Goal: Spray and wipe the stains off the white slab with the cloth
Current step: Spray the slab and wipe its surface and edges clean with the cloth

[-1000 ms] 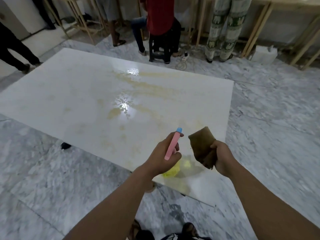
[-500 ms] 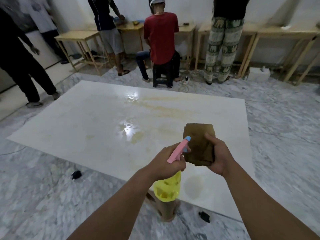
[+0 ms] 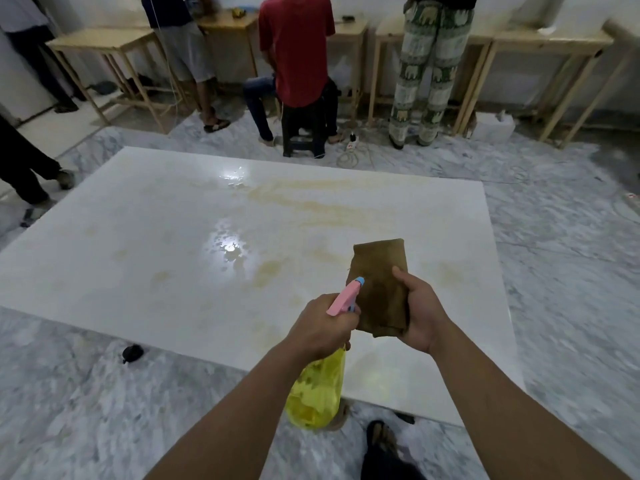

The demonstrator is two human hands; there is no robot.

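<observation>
Stains, yellowish smears, are covering the flat white slab (image 3: 145, 244) toward twelve o'clock as we are raising our left hand (image 3: 320, 329) gripping the yellow pink-headed spray bottle (image 3: 317, 393) beside our right hand (image 3: 420, 315) clutching the folded brown cloth (image 3: 381, 282), suggesting spraying comes next.

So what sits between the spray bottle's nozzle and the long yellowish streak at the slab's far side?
In the head view, the brown cloth, held up by the right hand, hangs right beyond the nozzle; past it only slab.
</observation>
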